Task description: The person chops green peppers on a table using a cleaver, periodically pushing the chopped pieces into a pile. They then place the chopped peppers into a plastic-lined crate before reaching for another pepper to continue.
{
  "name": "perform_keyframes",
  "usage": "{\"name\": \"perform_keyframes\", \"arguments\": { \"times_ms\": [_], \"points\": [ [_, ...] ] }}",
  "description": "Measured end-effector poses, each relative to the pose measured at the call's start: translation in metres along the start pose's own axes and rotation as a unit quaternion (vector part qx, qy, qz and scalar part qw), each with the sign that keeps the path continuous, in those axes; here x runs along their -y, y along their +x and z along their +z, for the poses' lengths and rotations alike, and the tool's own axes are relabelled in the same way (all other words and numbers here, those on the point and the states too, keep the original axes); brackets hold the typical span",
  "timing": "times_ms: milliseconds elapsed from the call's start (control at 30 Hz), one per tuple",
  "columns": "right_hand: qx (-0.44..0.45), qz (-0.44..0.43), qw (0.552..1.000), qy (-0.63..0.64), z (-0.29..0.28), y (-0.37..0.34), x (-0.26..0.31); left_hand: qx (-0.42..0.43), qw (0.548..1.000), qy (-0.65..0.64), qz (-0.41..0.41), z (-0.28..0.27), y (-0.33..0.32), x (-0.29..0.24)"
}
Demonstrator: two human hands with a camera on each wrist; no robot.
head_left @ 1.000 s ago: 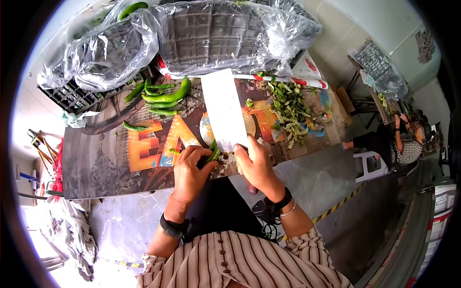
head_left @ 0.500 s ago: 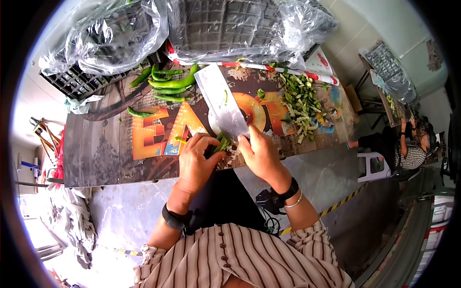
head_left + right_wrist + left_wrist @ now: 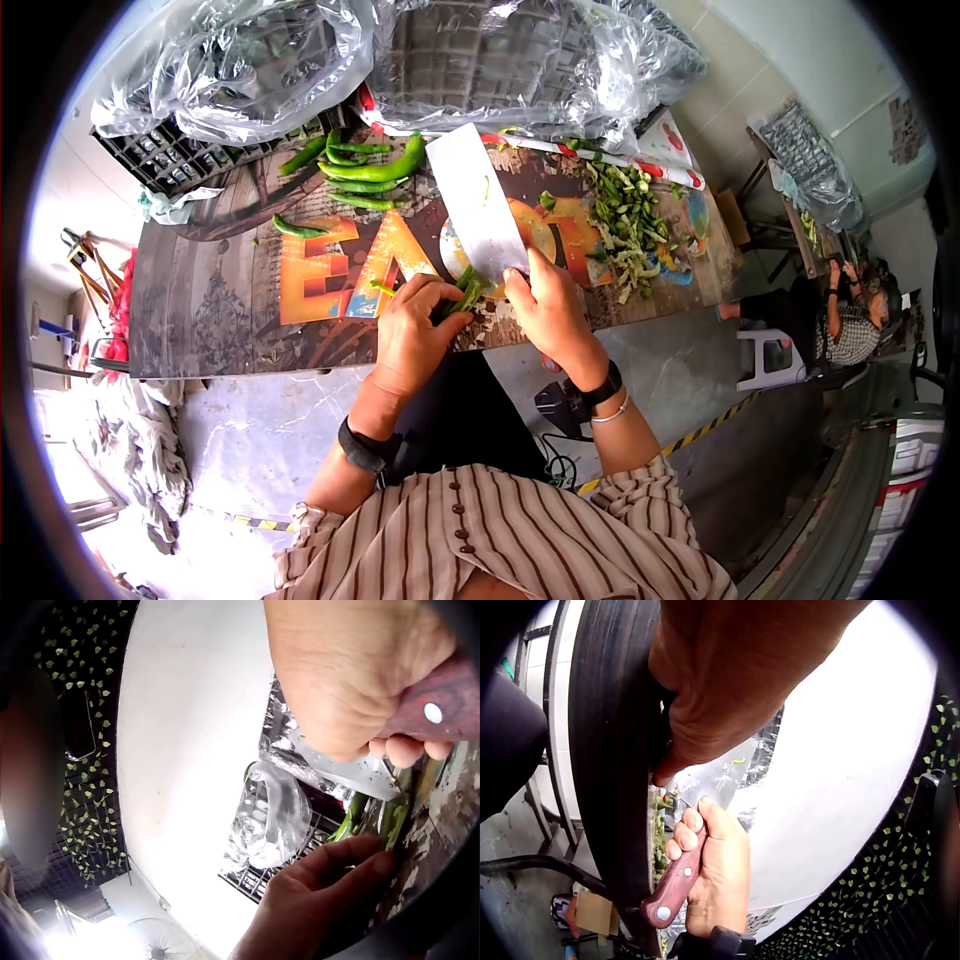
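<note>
My right hand (image 3: 552, 318) grips the dark red wooden handle (image 3: 679, 882) of a cleaver. The broad pale blade (image 3: 474, 200) points away across the table, a green scrap stuck on it. Beside its near end, my left hand (image 3: 412, 328) holds green chili peppers (image 3: 468, 289) by bent fingers and thumb, close over the table's front edge. In the right wrist view a long green pepper (image 3: 395, 817) shows between those fingertips and the blade. Several whole green chili peppers (image 3: 372, 178) lie beyond my left hand. Chopped green pepper pieces (image 3: 625, 225) form a heap at the right.
Plastic-covered crates (image 3: 510, 75) line the table's back edge, with a black crate (image 3: 165, 160) at the back left. The table (image 3: 200, 290) has a printed, worn top. Another person (image 3: 850, 315) sits at the far right near a white stool (image 3: 770, 360).
The cleaver has tilted and shifted slightly, its blade face turning in the light. Both hands keep their holds close together. The whole head view has shifted a little.
</note>
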State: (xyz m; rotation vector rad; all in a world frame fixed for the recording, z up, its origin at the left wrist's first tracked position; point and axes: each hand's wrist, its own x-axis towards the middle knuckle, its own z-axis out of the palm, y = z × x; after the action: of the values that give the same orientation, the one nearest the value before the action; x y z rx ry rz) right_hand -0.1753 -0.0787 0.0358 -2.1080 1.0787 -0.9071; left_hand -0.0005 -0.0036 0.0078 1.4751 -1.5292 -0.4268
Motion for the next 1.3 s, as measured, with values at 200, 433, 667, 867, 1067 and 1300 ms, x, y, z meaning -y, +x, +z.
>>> {"name": "perform_keyframes", "arguments": {
  "times_ms": [200,433,667,867,1067,1300],
  "points": [
    [-0.082,0.046,0.993,-0.07,-0.025,0.01,-0.023,-0.012,1.0,0.004,0.019,0.001,0.0,0.002],
    [-0.058,0.091,0.993,0.051,-0.028,-0.001,-0.006,0.005,1.0,0.023,-0.005,-0.001,0.0,-0.001],
    [-0.004,0.123,0.973,0.197,-0.008,0.0,0.021,-0.022,1.0,0.001,0.014,-0.002,-0.001,0.001],
    [0.013,0.085,0.984,0.159,0.012,-0.001,0.007,-0.029,1.0,-0.005,-0.009,-0.002,-0.002,-0.003],
    [-0.004,0.076,0.987,0.141,0.014,0.001,0.007,-0.086,0.996,-0.003,-0.016,0.005,-0.005,0.002],
    [0.039,0.102,0.986,0.125,0.014,-0.003,0.014,-0.082,0.996,-0.014,-0.033,0.007,-0.006,0.003]
  ]
}}
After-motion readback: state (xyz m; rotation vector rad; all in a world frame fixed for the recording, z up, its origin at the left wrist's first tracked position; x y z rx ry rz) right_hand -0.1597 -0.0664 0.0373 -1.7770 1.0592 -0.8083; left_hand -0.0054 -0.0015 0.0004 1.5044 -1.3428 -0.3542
